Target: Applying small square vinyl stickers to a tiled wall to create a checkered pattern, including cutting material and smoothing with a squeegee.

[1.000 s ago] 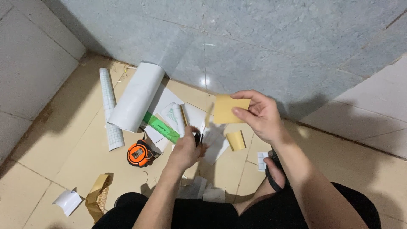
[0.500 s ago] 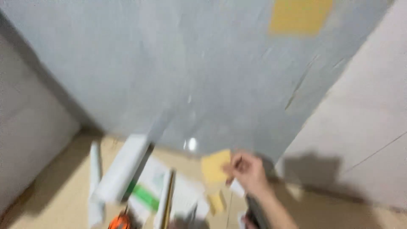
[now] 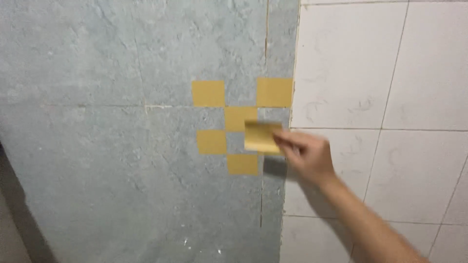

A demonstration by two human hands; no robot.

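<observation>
My right hand [image 3: 306, 155] holds a yellow square sticker [image 3: 261, 137] by its right edge and presses it against the grey wall covering [image 3: 122, 146]. Around it, several yellow squares are stuck in a checker pattern: one at the upper left [image 3: 208, 93], one at the upper right [image 3: 274, 92], one in the middle [image 3: 238, 118], one at the left [image 3: 211, 141] and one below [image 3: 243, 164]. The held sticker sits to the right of the middle one, slightly curled. My left hand is out of view.
White wall tiles [image 3: 390, 97] fill the right side, meeting the grey covering along a vertical edge [image 3: 295, 73]. A dark shadowed strip [image 3: 19, 214] runs down the lower left corner.
The view has swung up from the floor with its rolls and tape measure to the wall. My right hand has carried the yellow sticker up to the checker pattern.
</observation>
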